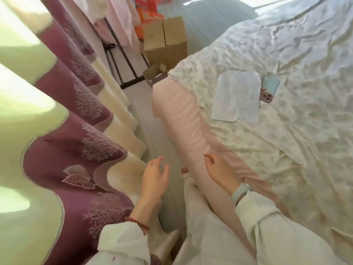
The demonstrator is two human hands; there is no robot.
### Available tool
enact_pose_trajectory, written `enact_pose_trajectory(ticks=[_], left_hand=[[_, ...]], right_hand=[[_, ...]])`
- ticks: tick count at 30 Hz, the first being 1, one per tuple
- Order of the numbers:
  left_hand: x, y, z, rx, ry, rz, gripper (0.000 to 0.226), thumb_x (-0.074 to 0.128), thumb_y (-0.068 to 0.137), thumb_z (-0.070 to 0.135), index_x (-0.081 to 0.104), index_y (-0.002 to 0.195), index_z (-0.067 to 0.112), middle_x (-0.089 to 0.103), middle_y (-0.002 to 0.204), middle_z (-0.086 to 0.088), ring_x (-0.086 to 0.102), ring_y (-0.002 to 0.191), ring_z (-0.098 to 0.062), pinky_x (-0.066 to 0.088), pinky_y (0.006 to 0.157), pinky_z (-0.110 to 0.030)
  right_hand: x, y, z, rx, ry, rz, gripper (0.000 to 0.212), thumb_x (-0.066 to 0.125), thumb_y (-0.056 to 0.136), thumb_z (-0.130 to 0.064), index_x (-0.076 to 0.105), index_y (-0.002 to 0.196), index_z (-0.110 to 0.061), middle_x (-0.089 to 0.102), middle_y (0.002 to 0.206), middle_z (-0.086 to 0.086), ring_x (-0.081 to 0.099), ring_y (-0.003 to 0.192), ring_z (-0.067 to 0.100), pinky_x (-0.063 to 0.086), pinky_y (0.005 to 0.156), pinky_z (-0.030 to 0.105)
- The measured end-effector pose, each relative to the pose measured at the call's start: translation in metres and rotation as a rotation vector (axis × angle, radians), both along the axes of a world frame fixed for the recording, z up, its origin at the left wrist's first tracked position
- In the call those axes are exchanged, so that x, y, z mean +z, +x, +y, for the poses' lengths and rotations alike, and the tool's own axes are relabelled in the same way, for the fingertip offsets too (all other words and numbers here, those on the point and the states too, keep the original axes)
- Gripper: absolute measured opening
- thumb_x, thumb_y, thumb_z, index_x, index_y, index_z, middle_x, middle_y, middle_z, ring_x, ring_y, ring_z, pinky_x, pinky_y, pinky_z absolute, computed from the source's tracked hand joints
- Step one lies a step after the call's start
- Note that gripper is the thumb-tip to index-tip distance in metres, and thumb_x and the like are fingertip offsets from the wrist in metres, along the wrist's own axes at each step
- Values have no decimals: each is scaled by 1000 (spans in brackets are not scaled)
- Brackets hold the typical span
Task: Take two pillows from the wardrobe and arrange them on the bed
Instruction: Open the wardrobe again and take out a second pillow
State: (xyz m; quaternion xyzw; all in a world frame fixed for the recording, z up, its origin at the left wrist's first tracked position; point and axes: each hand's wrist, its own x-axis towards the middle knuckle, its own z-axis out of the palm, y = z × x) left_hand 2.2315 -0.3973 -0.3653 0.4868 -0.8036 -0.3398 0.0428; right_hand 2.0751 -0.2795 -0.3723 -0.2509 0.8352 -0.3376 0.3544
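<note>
The bed fills the right side, covered by a crumpled pale floral sheet with a pink edge along its near side. My left hand hovers open over the narrow floor gap beside the bed, holding nothing. My right hand is open too, fingers loosely curled, just above the pink edge. No pillow and no wardrobe show in this view.
Purple and cream curtains hang at the left. A white sheet of paper and a phone lie on the bed. Cardboard boxes, a black rack and orange bags stand at the far end of the gap.
</note>
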Motion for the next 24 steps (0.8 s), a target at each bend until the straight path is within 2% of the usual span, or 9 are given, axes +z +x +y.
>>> enact_pose_trajectory(ticks=[3, 8, 14, 19, 24], left_hand=[[3, -35, -74, 16, 2, 12, 39, 50, 93, 22, 46, 129, 8, 51, 131, -12, 47, 118, -24, 37, 99, -36], [29, -120, -205, -10, -25, 74, 37, 49, 93, 23, 49, 127, 9, 54, 129, -11, 48, 119, -24, 36, 95, -30], [47, -186, -312, -19, -20, 158, 32, 49, 93, 21, 52, 123, 11, 57, 125, -10, 53, 111, -24, 41, 92, -33], [33, -235, -417, -81, 19, 123, 33, 49, 93, 22, 52, 123, 12, 57, 125, -8, 52, 111, -21, 40, 91, -30], [37, -294, -552, -262, -27, 134, 30, 49, 92, 21, 54, 120, 10, 58, 120, -10, 53, 108, -22, 38, 83, -27]], right_hand=[[-3, -31, -77, 28, -14, -10, 29, 39, 94, -15, 53, 118, -9, 60, 120, 13, 54, 109, 27, 41, 94, 35], [20, -103, -205, 23, -28, 53, 30, 40, 93, -13, 52, 120, -7, 59, 123, 14, 54, 109, 27, 39, 90, 27], [50, -157, -320, 9, -61, 70, 29, 41, 93, -13, 54, 119, -8, 59, 123, 13, 54, 112, 27, 39, 96, 32], [40, -202, -407, -75, -39, 82, 28, 41, 94, -15, 54, 118, -9, 59, 122, 11, 53, 110, 24, 35, 90, 24], [33, -253, -521, -248, -31, 108, 28, 41, 93, -13, 54, 118, -7, 59, 122, 15, 52, 112, 28, 38, 95, 32]])
